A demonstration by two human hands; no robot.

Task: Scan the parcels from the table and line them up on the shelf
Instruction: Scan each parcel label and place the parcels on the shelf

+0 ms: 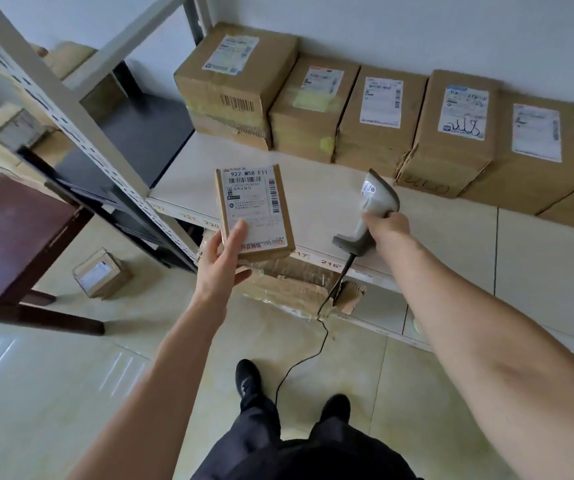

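The rightmost box in the row of parcels [365, 109] along the far side of the shelf [313, 202] is being cut off by the frame edge, and the blurred small print on their labels cannot be read. A small flat parcel [254, 213] is being held up over the shelf's near left edge by the left hand [221, 263], thumb laid across its label. The scanner [370, 209] is being gripped at its handle by the right hand [387, 228], fingers curled round it, arm outstretched, just right of the parcel.
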